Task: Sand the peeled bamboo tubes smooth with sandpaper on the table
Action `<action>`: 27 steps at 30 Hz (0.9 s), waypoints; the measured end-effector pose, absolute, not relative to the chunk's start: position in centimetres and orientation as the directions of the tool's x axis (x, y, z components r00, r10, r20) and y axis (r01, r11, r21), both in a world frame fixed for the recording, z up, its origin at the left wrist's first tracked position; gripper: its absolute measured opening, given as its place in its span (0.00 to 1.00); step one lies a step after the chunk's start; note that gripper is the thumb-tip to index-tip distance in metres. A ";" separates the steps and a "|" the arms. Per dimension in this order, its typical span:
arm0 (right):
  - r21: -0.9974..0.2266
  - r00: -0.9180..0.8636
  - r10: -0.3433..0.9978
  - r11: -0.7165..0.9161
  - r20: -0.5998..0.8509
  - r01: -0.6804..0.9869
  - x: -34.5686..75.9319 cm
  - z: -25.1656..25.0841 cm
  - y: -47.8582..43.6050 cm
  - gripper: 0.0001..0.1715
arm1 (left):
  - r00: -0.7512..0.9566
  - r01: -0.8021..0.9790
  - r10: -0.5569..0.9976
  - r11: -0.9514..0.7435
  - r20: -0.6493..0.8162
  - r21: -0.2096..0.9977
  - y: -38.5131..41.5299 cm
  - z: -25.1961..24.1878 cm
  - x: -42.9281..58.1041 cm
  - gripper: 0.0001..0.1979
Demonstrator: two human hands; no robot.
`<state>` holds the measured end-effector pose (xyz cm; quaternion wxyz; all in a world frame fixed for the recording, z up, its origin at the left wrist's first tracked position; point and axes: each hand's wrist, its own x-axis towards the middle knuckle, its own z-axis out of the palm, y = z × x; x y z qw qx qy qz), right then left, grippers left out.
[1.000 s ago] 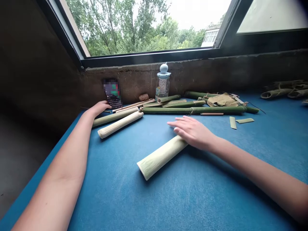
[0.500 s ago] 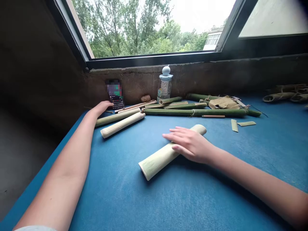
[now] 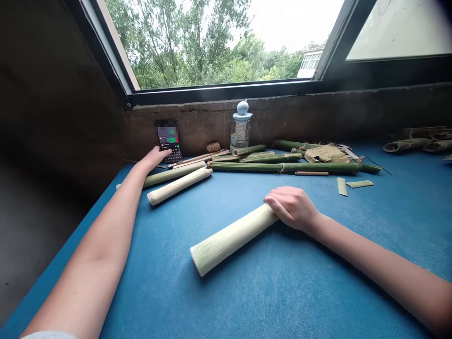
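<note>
A wide, pale bamboo piece [image 3: 231, 240] lies slanted on the blue table [image 3: 169, 282]. My right hand [image 3: 291, 206] is wrapped over its far right end, fingers curled round it and hiding that end. At the back left, a phone [image 3: 169, 141] with a lit screen leans against the wall. My left hand [image 3: 155, 157] is at the phone, with a finger extended onto the lower part of the screen; its other fingers are partly hidden. Near that hand lie a peeled bamboo stick [image 3: 180, 185] and a greener one [image 3: 169, 174].
Green bamboo lengths [image 3: 247, 166] lie along the back below a lidded jar [image 3: 241, 129] and a twine ball [image 3: 213, 147]. Dry brown sheath [image 3: 326, 153] rests on them. Two small strips [image 3: 360, 184] lie at the right, with bamboo tubes [image 3: 409, 144] further back.
My right hand has slid to the bamboo piece's far end and closed round it. The piece has shifted left and nearer. My left hand has moved right, its finger now over the phone screen.
</note>
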<state>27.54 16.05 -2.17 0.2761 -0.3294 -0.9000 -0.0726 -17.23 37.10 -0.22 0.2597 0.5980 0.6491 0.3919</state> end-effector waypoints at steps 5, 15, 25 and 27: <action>-0.025 -0.739 0.397 0.889 0.544 0.458 24.3 -1.8 12.9 0.27 | -0.322 0.752 0.931 0.140 0.174 0.644 37.1 -0.1 -15.4 0.40; -0.013 -0.648 0.414 0.848 0.639 0.529 24.1 -1.1 13.1 0.25 | -0.423 0.819 0.891 0.296 0.168 0.491 36.6 0.5 -14.1 0.54; -0.060 -0.506 0.503 0.748 0.701 0.662 27.0 0.2 15.6 0.30 | -0.395 0.792 0.882 0.186 0.257 0.582 36.7 0.8 -15.2 0.30; -0.133 -0.406 0.552 0.695 0.729 0.707 27.0 1.3 16.7 0.35 | -0.368 0.811 0.896 0.180 0.247 0.558 36.9 0.7 -15.4 0.30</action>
